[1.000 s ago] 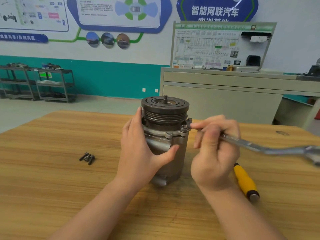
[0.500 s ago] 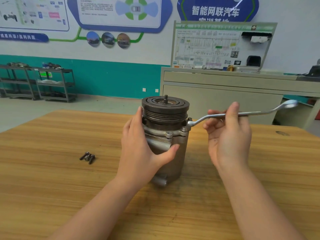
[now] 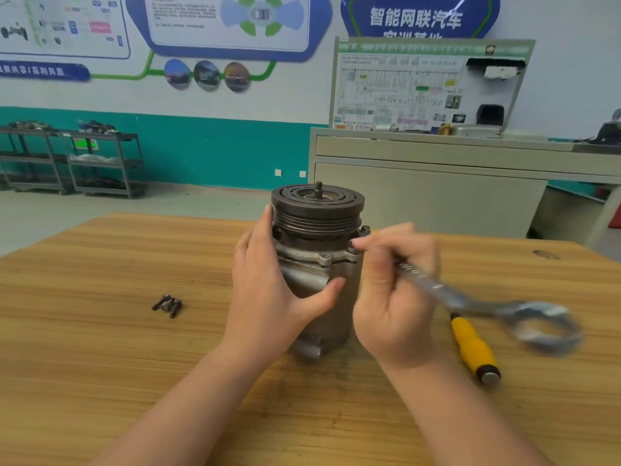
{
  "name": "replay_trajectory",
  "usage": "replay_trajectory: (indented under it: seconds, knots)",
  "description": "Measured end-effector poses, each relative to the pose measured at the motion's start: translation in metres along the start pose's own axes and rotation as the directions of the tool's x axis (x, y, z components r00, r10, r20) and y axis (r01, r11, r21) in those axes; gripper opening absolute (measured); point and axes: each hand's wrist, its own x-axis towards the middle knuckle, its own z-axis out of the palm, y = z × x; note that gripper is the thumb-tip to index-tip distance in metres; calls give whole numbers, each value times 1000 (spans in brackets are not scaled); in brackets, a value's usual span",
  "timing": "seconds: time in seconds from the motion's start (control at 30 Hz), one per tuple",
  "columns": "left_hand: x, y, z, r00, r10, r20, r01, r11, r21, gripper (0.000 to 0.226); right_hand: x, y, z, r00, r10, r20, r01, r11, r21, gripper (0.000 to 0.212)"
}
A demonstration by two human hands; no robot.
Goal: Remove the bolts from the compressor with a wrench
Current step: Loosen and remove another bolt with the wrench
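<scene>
Grainy wooden table (image 3: 100, 348), ribbed cylindrical compressor (image 3: 317, 264), steel wrench (image 3: 470, 297) (blurred)

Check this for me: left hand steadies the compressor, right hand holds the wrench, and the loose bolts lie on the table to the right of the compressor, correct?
One detail is off. In the head view the loose bolts lie on the table to the left of the compressor, not the right. The left hand does steady the compressor, and the right hand holds the wrench.

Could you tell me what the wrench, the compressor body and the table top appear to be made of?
Wrench: bright polished steel, judging by its shine. Compressor body: probably cast aluminium, dull grey; its pulley looks like darker steel. Table: wood or wood-look laminate, with visible grain lines.
</scene>
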Motion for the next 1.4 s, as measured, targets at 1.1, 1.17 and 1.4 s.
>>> replay_trajectory:
  seconds: [1.1,1.17,1.4]
  knots:
    - [1,4,-2,1000,-1,16,1,1000,4,114,0,0,-3,998,53,-39,-52,998,27,22]
    - [2,3,-2,1000,-8,24,8,1000,0,114,6,3,-3,916,331,-228,-275,930,244,20]
    - [1,2,-2,1000,-1,30,1,1000,-13,111,34,37,-24,193,967,167,-541,-37,840,31]
